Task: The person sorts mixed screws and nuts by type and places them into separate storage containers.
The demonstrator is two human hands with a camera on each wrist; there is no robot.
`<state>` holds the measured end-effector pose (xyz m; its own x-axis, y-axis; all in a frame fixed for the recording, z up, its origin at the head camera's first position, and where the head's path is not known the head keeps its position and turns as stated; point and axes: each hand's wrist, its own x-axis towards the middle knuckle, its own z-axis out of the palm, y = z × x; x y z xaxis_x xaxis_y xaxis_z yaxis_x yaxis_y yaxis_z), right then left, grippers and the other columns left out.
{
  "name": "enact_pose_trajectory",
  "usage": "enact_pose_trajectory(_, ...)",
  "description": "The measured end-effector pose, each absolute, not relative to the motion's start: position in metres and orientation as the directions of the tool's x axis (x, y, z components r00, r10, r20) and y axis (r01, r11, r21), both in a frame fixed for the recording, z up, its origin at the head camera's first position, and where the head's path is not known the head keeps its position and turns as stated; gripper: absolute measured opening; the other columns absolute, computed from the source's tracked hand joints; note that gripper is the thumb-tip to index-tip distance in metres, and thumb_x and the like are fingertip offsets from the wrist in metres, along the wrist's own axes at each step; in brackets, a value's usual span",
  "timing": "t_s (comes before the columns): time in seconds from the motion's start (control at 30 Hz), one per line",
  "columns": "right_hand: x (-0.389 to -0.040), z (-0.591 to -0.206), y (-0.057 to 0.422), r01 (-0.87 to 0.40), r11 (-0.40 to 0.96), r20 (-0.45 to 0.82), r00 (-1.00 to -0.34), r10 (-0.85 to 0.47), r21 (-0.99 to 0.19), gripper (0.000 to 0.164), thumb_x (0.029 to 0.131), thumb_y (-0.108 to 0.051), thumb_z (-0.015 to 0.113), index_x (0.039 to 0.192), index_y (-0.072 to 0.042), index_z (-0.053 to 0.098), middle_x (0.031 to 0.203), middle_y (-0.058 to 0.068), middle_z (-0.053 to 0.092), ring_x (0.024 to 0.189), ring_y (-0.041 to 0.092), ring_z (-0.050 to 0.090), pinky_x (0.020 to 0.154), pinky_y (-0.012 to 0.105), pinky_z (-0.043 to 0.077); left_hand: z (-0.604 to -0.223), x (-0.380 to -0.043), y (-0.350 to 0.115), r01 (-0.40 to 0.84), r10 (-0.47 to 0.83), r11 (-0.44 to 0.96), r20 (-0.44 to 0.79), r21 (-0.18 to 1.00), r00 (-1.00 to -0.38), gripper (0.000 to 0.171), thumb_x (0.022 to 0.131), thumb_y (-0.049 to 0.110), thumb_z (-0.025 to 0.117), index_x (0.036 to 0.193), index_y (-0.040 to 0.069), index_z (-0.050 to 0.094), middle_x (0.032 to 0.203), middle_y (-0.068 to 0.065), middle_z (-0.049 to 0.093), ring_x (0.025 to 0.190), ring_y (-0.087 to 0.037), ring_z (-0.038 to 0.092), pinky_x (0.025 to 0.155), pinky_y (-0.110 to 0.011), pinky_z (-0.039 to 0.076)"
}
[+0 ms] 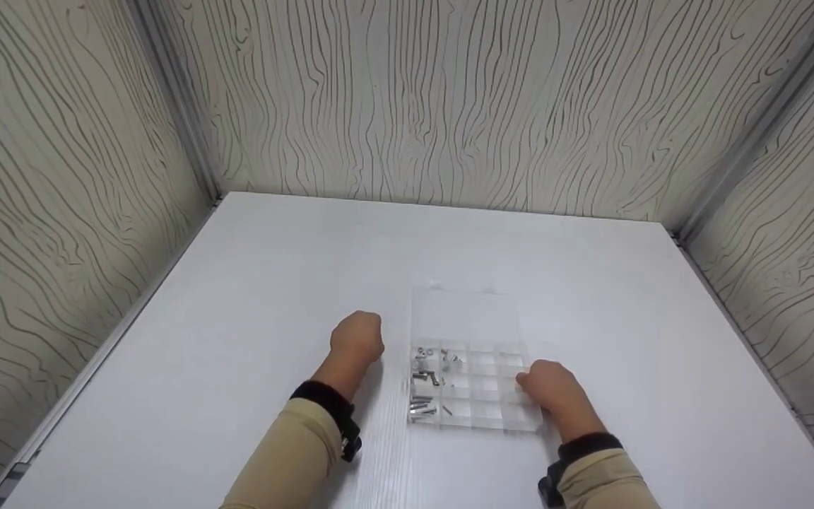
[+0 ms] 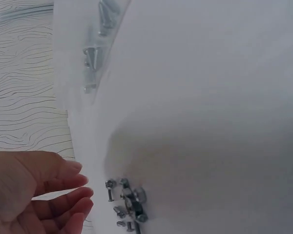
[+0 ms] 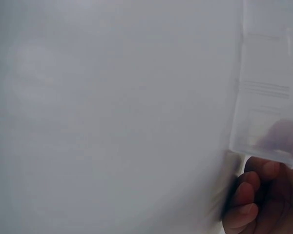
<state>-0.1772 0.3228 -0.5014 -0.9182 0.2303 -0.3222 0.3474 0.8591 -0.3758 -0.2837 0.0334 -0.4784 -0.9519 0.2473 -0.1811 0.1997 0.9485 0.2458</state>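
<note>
A clear plastic compartment box sits on the white table, its lid laid open at the far side. Bolts and other small metal hardware fill its left compartments. My right hand grips the box's right wall; in the right wrist view the thumb shows through the clear plastic and the fingers curl outside. Left of the box, my left hand hovers with loosely bent fingers, nothing between thumb and fingertips. Close to those fingertips lies a small pile of screws and metal pieces, hidden behind the hand in the head view.
Wood-grain patterned panels enclose the table at the back and both sides. Grey metal posts stand at the rear corners. Black straps circle both wrists.
</note>
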Motion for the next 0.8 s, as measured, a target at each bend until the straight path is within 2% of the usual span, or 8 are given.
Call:
enact_pose_trajectory(0.1,-0.177,-0.501,0.323,0.349,0.855,-0.321,-0.918,0.231,-0.383,0.031,0.101,-0.021,0.053,0.086,0.003,0.066,0.077,0.011,0.062,0.073,0.025,0.059,0.077,0.045,0.056,-0.484,-0.284,0.033,0.180,0.226,0.958,-0.201,0.224,-0.953,0.018,0.095,-0.004,0.061,0.106,0.002,0.073,0.111,-0.014,0.076,0.104,-0.026,0.073,0.089,-0.040,0.064)
enact_pose_trajectory(0.23,-0.177,-0.501,0.323,0.344,0.859,-0.318,-0.920,0.229,-0.380,0.031,0.101,-0.021,0.053,0.086,0.003,0.066,0.077,0.012,0.062,0.073,0.025,0.059,0.078,0.046,0.056,-0.489,-0.284,0.033,0.186,0.227,0.962,-0.211,0.198,-0.951,0.023,0.100,-0.004,0.054,0.110,0.002,0.073,0.113,-0.014,0.076,0.109,-0.026,0.073,0.091,-0.039,0.064)
enact_pose_trajectory(0.37,-0.177,-0.502,0.324,0.339,0.862,-0.318,-0.921,0.224,-0.376,0.030,0.100,-0.021,0.053,0.087,0.004,0.065,0.078,0.012,0.061,0.073,0.026,0.059,0.077,0.046,0.055,-0.491,-0.282,0.035,0.211,0.247,0.959,-0.195,0.190,-0.949,0.024,0.102,-0.003,0.053,0.116,0.003,0.071,0.115,-0.015,0.076,0.112,-0.028,0.073,0.094,-0.040,0.063)
enact_pose_trajectory(0.57,-0.177,-0.501,0.323,0.324,0.868,-0.310,-0.927,0.212,-0.376,0.030,0.101,-0.020,0.053,0.087,0.004,0.065,0.077,0.011,0.060,0.073,0.025,0.058,0.076,0.045,0.055,-0.486,-0.278,0.039,0.254,0.292,0.945,-0.178,0.207,-0.940,0.023,0.097,-0.003,0.059,0.115,0.004,0.072,0.117,-0.014,0.075,0.116,-0.028,0.072,0.099,-0.040,0.061)
enact_pose_trajectory(0.73,-0.177,-0.500,0.323,0.328,0.866,-0.308,-0.926,0.217,-0.378,0.029,0.101,-0.020,0.053,0.084,0.002,0.063,0.076,0.011,0.060,0.072,0.025,0.057,0.075,0.044,0.055,-0.475,-0.272,0.051,0.333,0.369,0.912,-0.125,0.239,-0.921,0.014,0.091,0.003,0.070,0.103,0.008,0.075,0.106,-0.008,0.077,0.105,-0.025,0.073,0.094,-0.039,0.062)
enact_pose_trajectory(0.8,-0.177,-0.500,0.323,0.329,0.866,-0.311,-0.925,0.216,-0.376,0.030,0.101,-0.020,0.053,0.085,0.003,0.064,0.077,0.012,0.061,0.072,0.025,0.058,0.076,0.045,0.055,-0.471,-0.269,0.056,0.390,0.421,0.887,-0.084,0.246,-0.903,0.008,0.091,0.005,0.071,0.098,0.009,0.074,0.098,-0.006,0.077,0.097,-0.024,0.073,0.087,-0.038,0.062)
